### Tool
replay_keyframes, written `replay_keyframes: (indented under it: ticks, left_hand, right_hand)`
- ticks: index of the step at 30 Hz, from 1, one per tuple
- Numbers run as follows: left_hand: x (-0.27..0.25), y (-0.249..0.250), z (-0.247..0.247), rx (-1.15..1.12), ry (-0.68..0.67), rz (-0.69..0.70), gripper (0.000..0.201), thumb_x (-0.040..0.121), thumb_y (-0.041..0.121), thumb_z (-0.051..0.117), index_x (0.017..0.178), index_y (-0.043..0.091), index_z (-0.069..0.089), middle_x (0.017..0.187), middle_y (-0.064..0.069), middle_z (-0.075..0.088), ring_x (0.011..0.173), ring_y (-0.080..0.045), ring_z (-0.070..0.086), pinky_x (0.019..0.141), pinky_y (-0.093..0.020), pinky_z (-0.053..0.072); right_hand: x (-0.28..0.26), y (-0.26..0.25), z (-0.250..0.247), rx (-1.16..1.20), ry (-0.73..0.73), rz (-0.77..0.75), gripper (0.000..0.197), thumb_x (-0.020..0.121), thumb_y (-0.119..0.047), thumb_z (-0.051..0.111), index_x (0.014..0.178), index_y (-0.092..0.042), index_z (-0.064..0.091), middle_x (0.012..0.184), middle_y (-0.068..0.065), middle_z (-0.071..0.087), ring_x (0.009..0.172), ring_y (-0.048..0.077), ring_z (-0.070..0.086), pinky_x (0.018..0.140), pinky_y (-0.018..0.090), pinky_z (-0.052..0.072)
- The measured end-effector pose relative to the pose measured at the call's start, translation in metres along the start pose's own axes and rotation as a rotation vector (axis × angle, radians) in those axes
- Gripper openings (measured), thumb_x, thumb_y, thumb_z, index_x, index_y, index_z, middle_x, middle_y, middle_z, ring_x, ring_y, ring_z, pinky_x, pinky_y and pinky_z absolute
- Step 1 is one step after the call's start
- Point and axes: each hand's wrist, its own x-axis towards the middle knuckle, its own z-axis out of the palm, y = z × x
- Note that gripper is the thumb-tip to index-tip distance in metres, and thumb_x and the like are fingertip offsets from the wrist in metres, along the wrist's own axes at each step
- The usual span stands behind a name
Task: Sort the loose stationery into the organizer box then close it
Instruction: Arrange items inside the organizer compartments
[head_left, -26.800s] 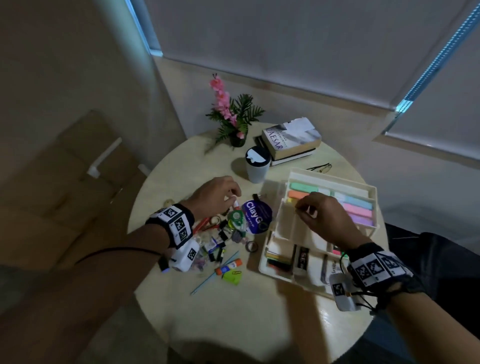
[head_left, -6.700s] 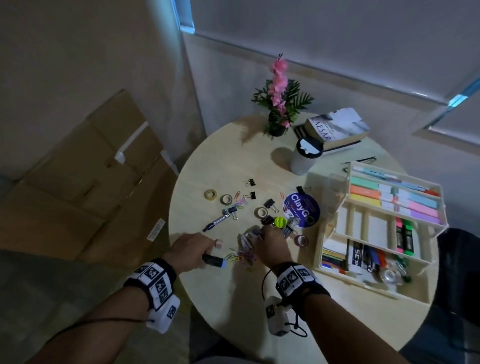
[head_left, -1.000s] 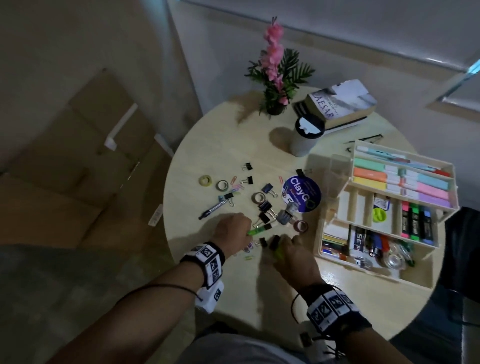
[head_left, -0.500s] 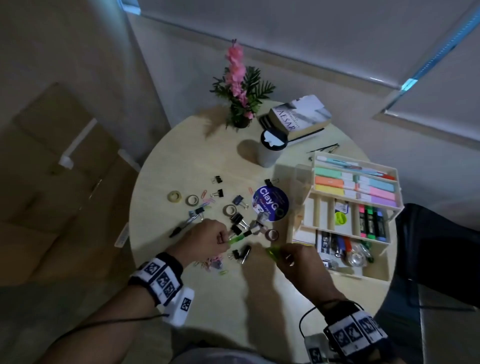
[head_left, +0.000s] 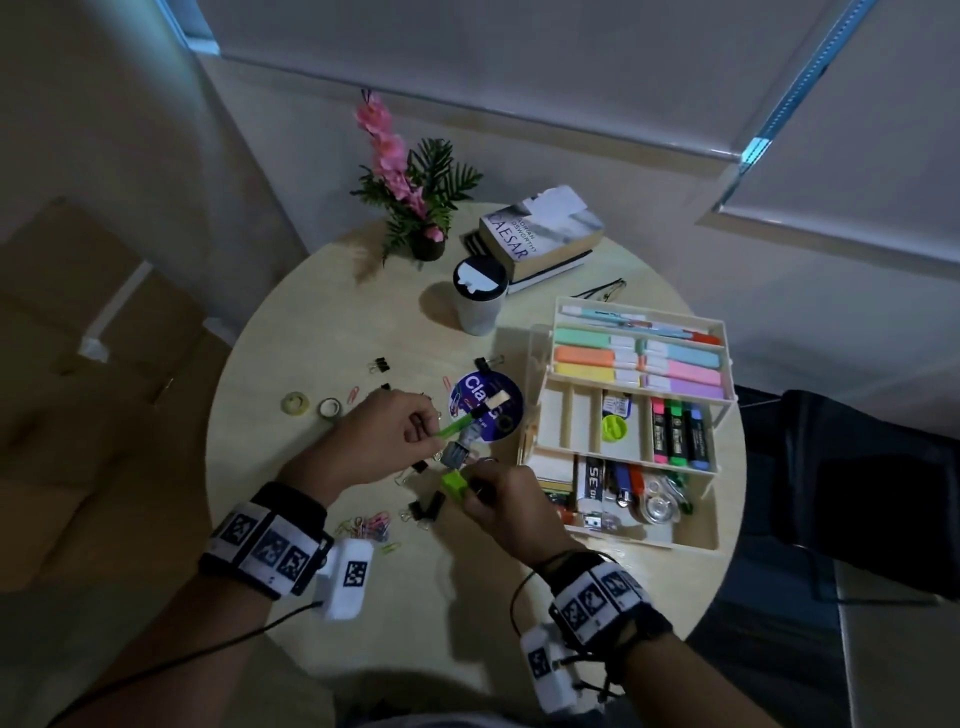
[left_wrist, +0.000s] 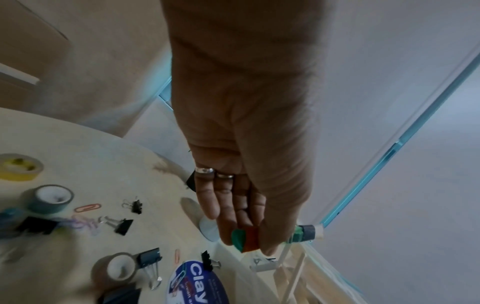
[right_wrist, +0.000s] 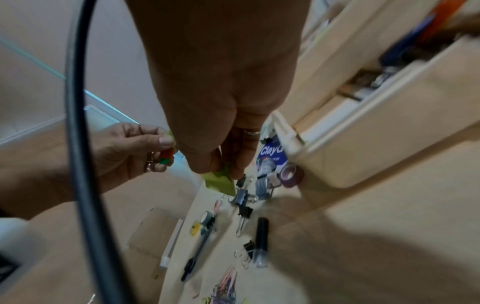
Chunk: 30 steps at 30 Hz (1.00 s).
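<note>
Two hands work above the round table (head_left: 363, 639), each holding part of a green marker. Going left to right in the head view: yellow tape roll (head_left: 295, 402) and grey tape roll (head_left: 329, 408) sit near the table's left edge, a heap of coloured paper clips (head_left: 370, 524) lies near the left wrist. Left hand (head_left: 387, 439) is curled round the green marker body (head_left: 457, 426), black collar and pale tip pointing at the box. Right hand (head_left: 501, 501) pinches the green cap (head_left: 454, 484), just below the marker and apart from it. Blue "Clay" tin (head_left: 485, 410) sits behind the marker. Organizer box (head_left: 696, 540) is open at right; pastel highlighters in the top tier, pink/green/blue ones in the middle, mixed items at the bottom. Left wrist view adds what the head cam misses: two rings on the fingers (left_wrist: 228, 203), plus a small red-and-green piece (left_wrist: 245, 239) tucked in the same hand; what it is, can't tell. Right wrist view confirms that piece and shows a black cap-like tube (right_wrist: 261, 238) on the table beside binder clips (right_wrist: 245, 211), and a purple tape roll (right_wrist: 292, 174) touching or just beside the box corner.
</note>
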Motion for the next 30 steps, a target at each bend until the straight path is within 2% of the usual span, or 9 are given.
replay_keyframes:
  ticks: [4,7,13,16,19,22,26,28,30]
  left_hand:
    - [-0.017,-0.014,0.007,-0.033,0.011,-0.034,0.021,0.085,0.019,0.084,0.076,0.025,0.066,0.074,0.004,0.069,0.064,-0.004,0.059,0.068,-0.034,0.056]
    - [-0.026,-0.03,0.009,-0.044,0.029,-0.071,0.017,0.084,0.026,0.083,0.08,0.026,0.066,0.074,0.006,0.068,0.068,-0.014,0.065,0.071,-0.043,0.059]
    - [-0.039,-0.041,0.015,-0.055,0.04,-0.074,0.017,0.086,0.035,0.082,0.081,0.03,0.066,0.077,0.007,0.069,0.073,-0.014,0.067,0.072,-0.043,0.061]
    - [-0.042,-0.045,0.015,-0.084,0.032,-0.067,0.016,0.084,0.039,0.08,0.081,0.032,0.066,0.077,0.008,0.07,0.075,-0.019,0.069,0.074,-0.047,0.062]
    - [-0.045,-0.045,0.011,-0.082,0.035,-0.063,0.016,0.084,0.034,0.081,0.081,0.031,0.066,0.076,0.008,0.069,0.074,-0.019,0.068,0.072,-0.046,0.061]
    - [-0.049,-0.05,0.004,-0.089,0.05,-0.074,0.017,0.085,0.027,0.082,0.08,0.029,0.066,0.075,0.01,0.068,0.071,-0.013,0.066,0.072,-0.043,0.059]
    - [-0.055,-0.057,-0.006,-0.089,0.064,-0.081,0.018,0.087,0.022,0.082,0.079,0.025,0.065,0.074,0.007,0.067,0.069,-0.008,0.061,0.069,-0.036,0.056]
    - [-0.057,-0.061,-0.01,-0.083,0.075,-0.083,0.019,0.088,0.022,0.081,0.08,0.026,0.065,0.073,0.007,0.066,0.067,-0.005,0.06,0.068,-0.031,0.053]
    - [-0.057,-0.062,-0.014,-0.063,0.093,-0.076,0.019,0.089,0.025,0.08,0.081,0.027,0.063,0.073,0.009,0.066,0.067,-0.002,0.06,0.066,-0.026,0.052]
  right_hand:
    - [0.014,0.002,0.016,0.007,-0.017,0.051,0.016,0.091,-0.018,0.07,0.081,-0.022,0.057,0.064,-0.005,0.057,0.054,0.004,0.049,0.054,0.019,0.036]
    - [0.01,0.0,0.013,0.075,0.007,0.07,0.014,0.091,-0.019,0.068,0.084,-0.021,0.056,0.068,-0.003,0.06,0.057,0.007,0.051,0.055,0.022,0.04]
    - [-0.015,0.018,-0.005,0.215,0.187,0.213,0.026,0.087,-0.007,0.076,0.077,-0.024,0.059,0.068,-0.009,0.062,0.061,0.003,0.056,0.062,0.016,0.045]
    - [-0.014,0.011,0.002,0.194,0.14,0.159,0.024,0.088,-0.01,0.077,0.088,-0.028,0.061,0.072,-0.011,0.064,0.064,0.002,0.057,0.061,0.014,0.044]
    - [0.002,0.008,0.017,0.251,0.126,0.178,0.025,0.089,-0.016,0.076,0.11,-0.028,0.066,0.076,-0.001,0.07,0.065,0.007,0.061,0.064,0.024,0.052]
    - [0.019,0.006,0.032,0.318,0.118,0.24,0.006,0.085,-0.035,0.076,0.087,-0.03,0.073,0.071,0.004,0.069,0.063,0.012,0.057,0.062,0.037,0.051]
    - [0.032,0.008,0.043,0.301,0.189,0.293,0.021,0.09,-0.028,0.08,0.072,-0.025,0.07,0.067,-0.014,0.066,0.063,0.002,0.056,0.066,0.028,0.046]
    - [0.031,0.006,0.043,0.179,0.24,0.242,0.021,0.087,-0.028,0.081,0.072,-0.032,0.066,0.081,-0.014,0.066,0.074,0.004,0.059,0.071,0.028,0.049]
    - [0.019,0.001,0.032,0.018,0.28,0.162,0.013,0.088,-0.026,0.081,0.084,-0.034,0.07,0.098,-0.01,0.063,0.086,0.001,0.059,0.075,0.016,0.047]
